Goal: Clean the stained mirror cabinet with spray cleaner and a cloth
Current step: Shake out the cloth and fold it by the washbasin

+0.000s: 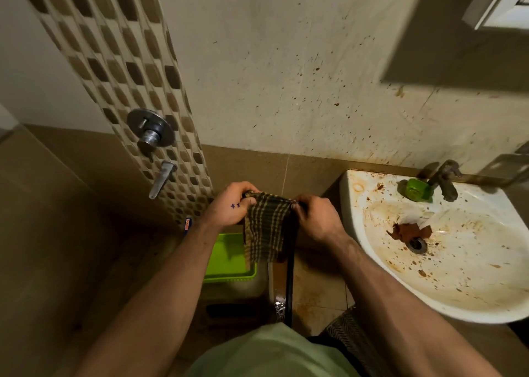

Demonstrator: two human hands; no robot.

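Observation:
A dark checked cloth hangs in front of me, stretched between both hands at its top edge. My left hand pinches the cloth's left corner. My right hand pinches the right corner. The mirror cabinet shows only as a white-framed corner at the top right, above the splattered wall. No spray cleaner bottle is in view.
A stained white sink with a tap and a green object beside it stands at the right. A shower valve and spout are on the tiled strip at left. Below my hands sits a green tray.

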